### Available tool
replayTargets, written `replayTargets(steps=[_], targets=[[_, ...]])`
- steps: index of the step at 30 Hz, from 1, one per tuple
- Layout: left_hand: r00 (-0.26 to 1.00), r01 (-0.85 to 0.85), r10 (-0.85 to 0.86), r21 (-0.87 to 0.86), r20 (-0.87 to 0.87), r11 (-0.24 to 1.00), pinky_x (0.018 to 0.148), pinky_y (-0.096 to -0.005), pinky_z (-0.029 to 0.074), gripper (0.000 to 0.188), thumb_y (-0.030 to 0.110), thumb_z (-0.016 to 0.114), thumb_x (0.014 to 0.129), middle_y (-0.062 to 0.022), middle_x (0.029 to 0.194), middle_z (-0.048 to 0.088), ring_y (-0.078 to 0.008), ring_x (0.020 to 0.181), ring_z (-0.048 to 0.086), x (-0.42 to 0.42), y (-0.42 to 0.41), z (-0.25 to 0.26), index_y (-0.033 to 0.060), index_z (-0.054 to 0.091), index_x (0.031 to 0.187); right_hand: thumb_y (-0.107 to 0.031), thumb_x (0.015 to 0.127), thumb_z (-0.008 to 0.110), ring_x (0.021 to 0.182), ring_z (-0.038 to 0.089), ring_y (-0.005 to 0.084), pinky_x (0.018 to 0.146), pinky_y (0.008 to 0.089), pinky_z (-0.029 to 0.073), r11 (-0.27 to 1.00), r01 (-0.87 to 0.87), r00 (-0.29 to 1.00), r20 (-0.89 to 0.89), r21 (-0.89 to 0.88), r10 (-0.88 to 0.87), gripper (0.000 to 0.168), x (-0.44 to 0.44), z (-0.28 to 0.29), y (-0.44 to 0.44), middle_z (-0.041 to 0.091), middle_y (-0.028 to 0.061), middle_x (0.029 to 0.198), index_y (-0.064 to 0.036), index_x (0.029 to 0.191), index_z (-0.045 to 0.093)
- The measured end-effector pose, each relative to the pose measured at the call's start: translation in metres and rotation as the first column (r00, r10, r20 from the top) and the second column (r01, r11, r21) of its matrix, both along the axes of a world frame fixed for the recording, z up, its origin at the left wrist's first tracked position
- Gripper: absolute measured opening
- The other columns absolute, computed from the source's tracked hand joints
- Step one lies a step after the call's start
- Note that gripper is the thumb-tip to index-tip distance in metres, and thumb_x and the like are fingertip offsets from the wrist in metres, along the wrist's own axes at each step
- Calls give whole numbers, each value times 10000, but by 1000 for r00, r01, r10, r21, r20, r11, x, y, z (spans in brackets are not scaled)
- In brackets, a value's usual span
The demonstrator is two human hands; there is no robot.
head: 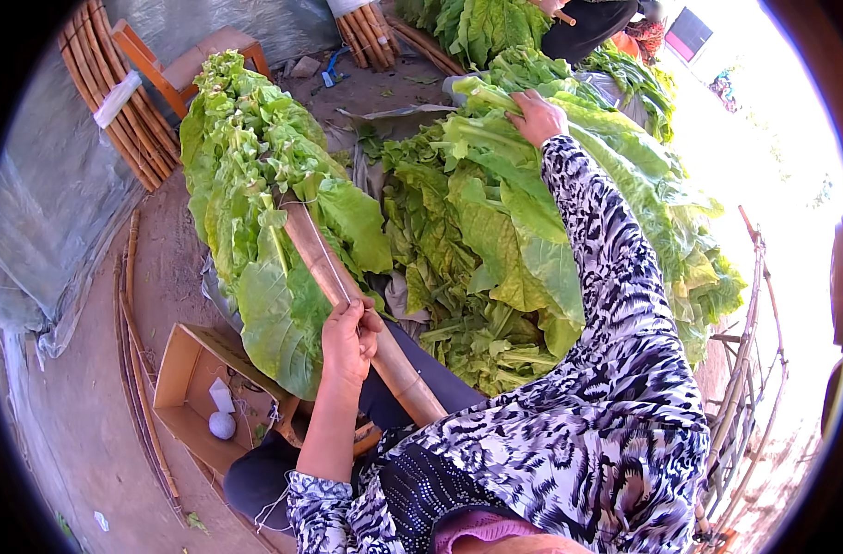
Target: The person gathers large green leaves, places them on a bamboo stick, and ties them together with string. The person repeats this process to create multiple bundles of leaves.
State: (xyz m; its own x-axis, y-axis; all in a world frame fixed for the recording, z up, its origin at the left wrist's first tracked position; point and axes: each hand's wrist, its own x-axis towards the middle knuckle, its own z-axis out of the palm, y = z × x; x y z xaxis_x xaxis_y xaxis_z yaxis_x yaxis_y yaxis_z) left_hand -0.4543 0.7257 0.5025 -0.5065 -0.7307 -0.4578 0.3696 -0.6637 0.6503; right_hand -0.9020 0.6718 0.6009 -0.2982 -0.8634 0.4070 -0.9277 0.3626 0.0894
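Observation:
My left hand (352, 339) pinches a thin white string (328, 257) that runs taut along a thick bamboo pole (400, 370). The pole slants from my lap up to the far left. Big green leaves, likely tobacco (255, 159), hang along both sides of its far part, their stem ends bunched on top. My right hand (540, 119) reaches out over a large heap of similar leaves (511, 228). Its fingers touch the pale stem ends of the top leaves; whether they grip one is hidden.
On the left, a cardboard box (186, 415) holds a ball of string (222, 425). Thin sticks (141, 374) lie on the ground beside it. A pole bundle (120, 104) leans near a wooden chair (213, 55). Another person (587, 28) sits beyond the heap. A stick frame (739, 381) stands right.

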Motion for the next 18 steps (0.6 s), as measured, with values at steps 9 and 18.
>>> replayTargets(steps=[9,18], targets=[[994,-11,15,-34,108,999,314,-220,240,220,207,487,907,-70,592,542,-73,338,329,1,-3,-10,2,532,971,-272,823,572,660,632,233,547,373,494,947,-259,860,-492,-190,136,398,66,111,-2,638,26,872,-232,1214,509],[938,-101,177,-253,297,962,380,-181,236,301,307,594,875,26,588,461,-33,446,340,37,-13,1,30,590,993,-281,865,513,932,602,281,836,339,499,534,-796,605,396,284,691,430,222,-16,30,573,220,1096,41,1150,530]])
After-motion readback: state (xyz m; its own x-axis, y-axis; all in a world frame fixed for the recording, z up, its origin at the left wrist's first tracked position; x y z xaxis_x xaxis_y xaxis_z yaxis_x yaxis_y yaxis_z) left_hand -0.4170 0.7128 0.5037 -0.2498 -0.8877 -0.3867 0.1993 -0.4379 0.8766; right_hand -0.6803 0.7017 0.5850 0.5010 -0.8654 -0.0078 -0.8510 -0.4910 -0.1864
